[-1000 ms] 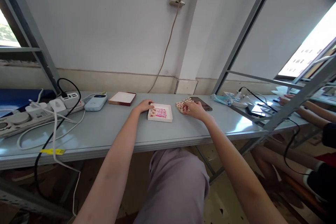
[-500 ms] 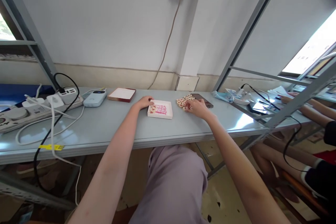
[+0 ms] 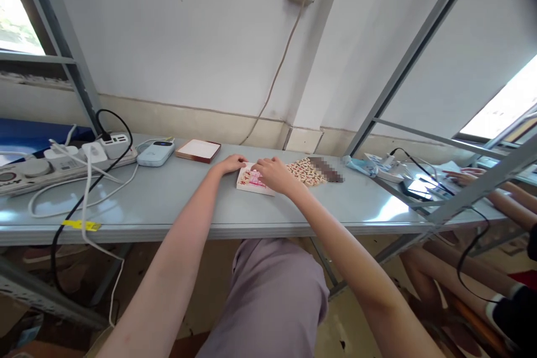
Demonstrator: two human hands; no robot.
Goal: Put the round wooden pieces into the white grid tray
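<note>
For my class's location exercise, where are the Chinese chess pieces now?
In the head view, the Chinese chess pieces lie right of centre on the table, between the white box and the blurred dark slab.

Blown-out windows (image 3: 505, 102), glare on desk (image 3: 388, 210)

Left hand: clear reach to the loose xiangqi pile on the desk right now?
Probably not directly. The left hand is at the far-left corner of the white box; that box and the right hand lie between it and the xiangqi pile.
</note>
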